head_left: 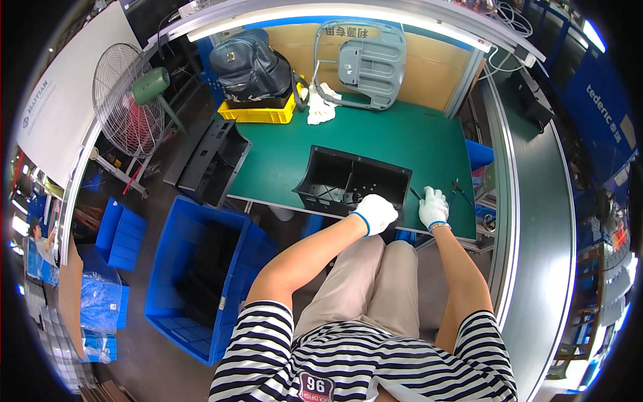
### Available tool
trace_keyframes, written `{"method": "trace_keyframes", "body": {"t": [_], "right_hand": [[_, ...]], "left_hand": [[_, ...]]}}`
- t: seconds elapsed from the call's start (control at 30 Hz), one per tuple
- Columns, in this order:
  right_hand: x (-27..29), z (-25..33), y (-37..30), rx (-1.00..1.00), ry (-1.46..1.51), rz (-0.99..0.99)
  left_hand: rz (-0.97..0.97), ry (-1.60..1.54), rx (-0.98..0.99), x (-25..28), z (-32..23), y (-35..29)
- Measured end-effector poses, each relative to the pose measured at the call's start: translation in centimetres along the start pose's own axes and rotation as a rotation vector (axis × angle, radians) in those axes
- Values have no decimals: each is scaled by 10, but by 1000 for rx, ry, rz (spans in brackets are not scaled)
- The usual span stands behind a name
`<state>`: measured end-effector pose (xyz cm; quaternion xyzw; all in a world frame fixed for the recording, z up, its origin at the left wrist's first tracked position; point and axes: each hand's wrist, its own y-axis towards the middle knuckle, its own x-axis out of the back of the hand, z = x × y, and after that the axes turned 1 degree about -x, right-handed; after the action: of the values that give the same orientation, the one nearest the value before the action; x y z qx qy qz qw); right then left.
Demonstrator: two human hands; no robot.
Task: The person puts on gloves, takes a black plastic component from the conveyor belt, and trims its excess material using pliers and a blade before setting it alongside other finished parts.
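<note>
From the head camera, a seated person in a striped shirt works at a green bench top (402, 141), both hands in white gloves. The left hand (376, 212) rests on the near right corner of a black moulded plastic housing (351, 181), which lies open-side up at the front edge of the bench; the fingers curl over its rim, though whether they truly clamp it or only press on it I cannot tell. The right hand (434, 206) sits just beside the housing's right end, apart from the left hand, its fingers down on the mat by a thin dark tool (416, 194); whether it has closed on the tool is not clear at this size. More slim tools (461, 193) lie near the bench's right edge. A grey plastic panel (365, 63) leans against the back board, with a white cloth (320, 107) and a yellow bin (258, 110) carrying a dark backpack (251, 67) to its left. A blue crate (201, 268) stands on the floor below, a fan (130, 100) further left. The housing sits close to the bench's front edge, so a careless pull with only a light press on it could tip it toward the lap or the floor; the small tool could likewise roll off.
</note>
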<state>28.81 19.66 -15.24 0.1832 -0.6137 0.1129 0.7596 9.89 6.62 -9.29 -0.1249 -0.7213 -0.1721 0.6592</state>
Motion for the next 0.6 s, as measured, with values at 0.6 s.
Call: {"method": "trace_keyframes", "body": {"t": [0.6], "right_hand": [[93,130,-29,617,204,200]], "left_hand": [[-451,-305,834,-62,-37,-235]]}}
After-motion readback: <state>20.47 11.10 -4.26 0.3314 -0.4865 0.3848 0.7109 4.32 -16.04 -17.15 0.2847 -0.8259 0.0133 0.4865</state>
